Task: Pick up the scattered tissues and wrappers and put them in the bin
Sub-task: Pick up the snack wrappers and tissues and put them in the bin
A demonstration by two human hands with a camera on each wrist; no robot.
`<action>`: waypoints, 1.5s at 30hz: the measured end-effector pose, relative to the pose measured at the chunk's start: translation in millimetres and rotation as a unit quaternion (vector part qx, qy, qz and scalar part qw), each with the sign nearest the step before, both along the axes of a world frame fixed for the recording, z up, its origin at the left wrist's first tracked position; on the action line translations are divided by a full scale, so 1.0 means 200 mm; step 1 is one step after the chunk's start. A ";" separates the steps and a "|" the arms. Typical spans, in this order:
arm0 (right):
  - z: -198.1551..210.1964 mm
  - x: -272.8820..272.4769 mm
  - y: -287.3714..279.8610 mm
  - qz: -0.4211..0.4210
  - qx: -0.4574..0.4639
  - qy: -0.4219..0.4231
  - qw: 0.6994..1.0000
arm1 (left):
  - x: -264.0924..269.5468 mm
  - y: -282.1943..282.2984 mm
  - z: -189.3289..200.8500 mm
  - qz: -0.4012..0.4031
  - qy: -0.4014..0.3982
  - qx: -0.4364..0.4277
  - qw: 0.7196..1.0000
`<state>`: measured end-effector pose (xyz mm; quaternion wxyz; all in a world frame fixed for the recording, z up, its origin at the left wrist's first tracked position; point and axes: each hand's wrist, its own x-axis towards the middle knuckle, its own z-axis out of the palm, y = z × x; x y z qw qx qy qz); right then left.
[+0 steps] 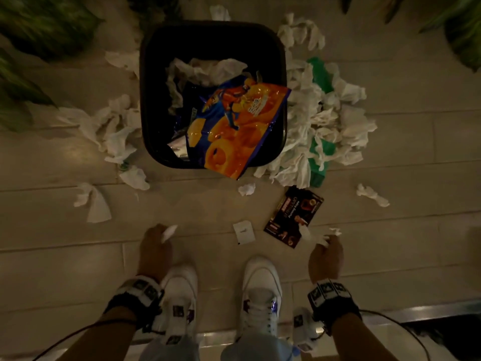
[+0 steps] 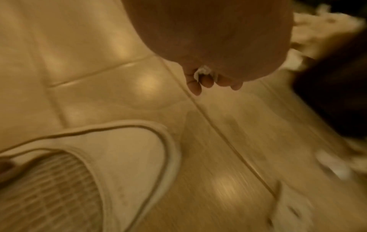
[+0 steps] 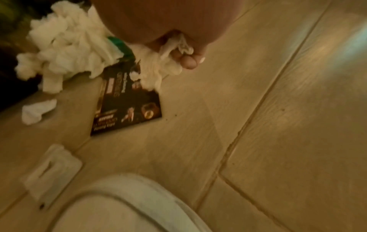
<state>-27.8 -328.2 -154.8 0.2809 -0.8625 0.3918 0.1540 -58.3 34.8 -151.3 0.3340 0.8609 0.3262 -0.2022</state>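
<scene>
A black bin (image 1: 153,82) stands on the floor ahead, holding white tissues and an orange and blue snack bag (image 1: 234,126) that hangs over its near rim. My left hand (image 1: 156,243) (image 2: 206,78) grips a small white tissue (image 1: 169,231) (image 2: 202,72) in curled fingers, low over the floor. My right hand (image 1: 326,252) (image 3: 178,51) holds a crumpled white tissue (image 1: 322,237) (image 3: 168,62) beside a black coffee wrapper (image 1: 294,220) (image 3: 127,106). Heaps of white tissues (image 1: 322,121) lie right of the bin, more tissues (image 1: 109,128) on its left.
A green wrapper (image 1: 321,74) lies within the right heap. A small white square wrapper (image 1: 243,231) (image 3: 53,169) sits on the pale tiles between my hands. Loose tissues (image 1: 92,201) dot the floor. My white shoes (image 1: 261,290) stand below; green plants (image 1: 39,27) border the top.
</scene>
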 end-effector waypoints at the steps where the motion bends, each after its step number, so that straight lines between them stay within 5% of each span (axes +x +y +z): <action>1: 0.02 0.02 0.00 -0.028 -0.006 -0.003 1.000 | 0.04 -0.07 0.00 -0.054 -0.005 -0.040 0.998; 4: 0.02 0.14 0.01 -0.085 0.004 0.023 0.996 | 0.18 -0.30 -0.03 -0.220 0.032 -0.133 0.966; 7: -0.06 0.25 0.07 -0.061 0.050 0.076 0.994 | 0.29 -0.51 -0.11 -0.403 0.088 -0.072 0.908; 12: -0.19 0.39 0.15 -0.119 0.071 0.112 0.984 | 0.38 -0.65 -0.20 -0.451 0.135 0.008 0.882; 17: -0.23 0.39 0.15 -0.136 0.059 0.157 0.976 | 0.41 -0.60 -0.16 -0.499 0.185 -0.013 0.847; 20: -0.16 0.38 0.14 -0.086 0.087 0.194 0.973 | 0.39 -0.52 -0.11 -0.443 0.194 -0.096 0.870; 26: 0.10 0.31 0.16 -0.062 0.131 0.074 0.987 | 0.36 -0.30 0.17 -0.294 0.081 -0.189 0.933; 31: 0.44 0.27 0.19 -0.064 0.172 0.001 0.983 | 0.34 -0.15 0.52 -0.153 0.023 -0.230 0.961; 35: 0.90 0.40 0.27 -0.026 0.208 -0.117 0.971 | 0.41 -0.13 0.85 -0.025 -0.092 -0.221 0.971; 41: 1.41 0.77 0.47 0.190 0.245 -0.250 0.917 | 0.77 -0.17 1.19 0.057 -0.253 -0.173 0.950; 45: 1.48 1.07 0.70 0.366 0.232 -0.240 0.869 | 1.05 -0.19 1.17 0.108 -0.227 -0.177 0.952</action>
